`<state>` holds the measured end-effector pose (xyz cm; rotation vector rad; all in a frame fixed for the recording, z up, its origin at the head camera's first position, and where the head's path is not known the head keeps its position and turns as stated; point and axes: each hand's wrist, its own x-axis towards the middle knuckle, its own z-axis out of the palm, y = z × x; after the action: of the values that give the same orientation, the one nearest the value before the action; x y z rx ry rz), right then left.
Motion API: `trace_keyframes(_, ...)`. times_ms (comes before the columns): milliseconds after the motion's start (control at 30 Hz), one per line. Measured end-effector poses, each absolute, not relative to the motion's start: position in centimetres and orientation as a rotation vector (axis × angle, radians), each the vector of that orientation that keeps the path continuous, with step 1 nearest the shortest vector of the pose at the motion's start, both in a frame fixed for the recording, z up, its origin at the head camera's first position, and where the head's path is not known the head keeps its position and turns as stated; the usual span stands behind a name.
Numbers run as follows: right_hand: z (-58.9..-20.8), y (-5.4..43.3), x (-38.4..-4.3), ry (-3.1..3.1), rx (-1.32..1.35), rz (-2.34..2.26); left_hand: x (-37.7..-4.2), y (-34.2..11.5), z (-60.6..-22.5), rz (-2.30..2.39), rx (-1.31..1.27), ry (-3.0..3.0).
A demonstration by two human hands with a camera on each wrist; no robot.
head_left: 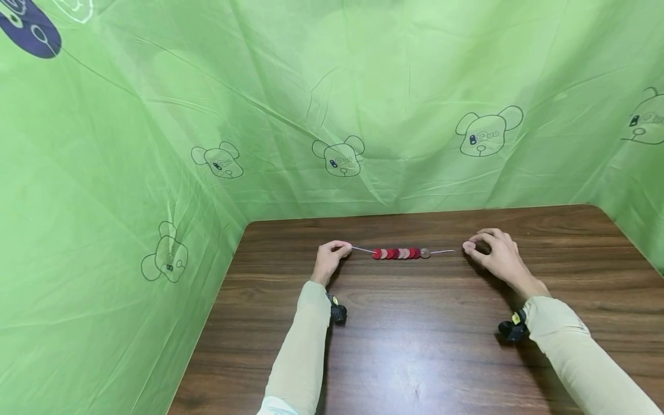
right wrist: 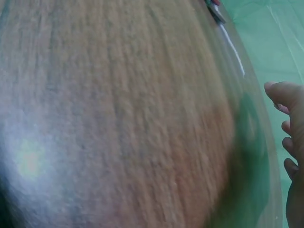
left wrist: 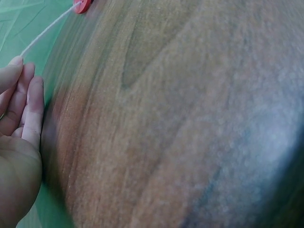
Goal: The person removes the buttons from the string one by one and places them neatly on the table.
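A row of flat round buttons (head_left: 396, 253) in red, pink and dark red lies threaded on a white string (head_left: 363, 250) on the table. At the row's right end sits a greyish-brown button (head_left: 425, 253). My left hand (head_left: 332, 256) pinches the string's left end between thumb and fingers; the left wrist view shows the string running taut from the fingertips to a red button (left wrist: 82, 5). To the right, the string's other end (right wrist: 241, 69) lies loose. My right hand (head_left: 495, 253) is just beyond that end, apart from it, its fingers loosely bent and nothing visible in them.
The brown wood-grain table (head_left: 410, 328) has a rounded far right corner. Green cloth (head_left: 404, 115) with bear-head drawings hangs behind it and along the sides. Small black wrist cameras (head_left: 513, 327) sit at both cuffs, and light glares on the near tabletop.
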<state>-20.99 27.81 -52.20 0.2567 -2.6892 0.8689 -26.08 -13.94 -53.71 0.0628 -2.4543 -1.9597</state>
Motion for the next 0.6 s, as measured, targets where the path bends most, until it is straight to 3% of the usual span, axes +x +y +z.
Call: trace_keyframes(600,-50.0,25.5,-21.2,-2.604,0.339,0.957,-26.1,-13.9,-53.7,-1.947,0.063,-2.467)
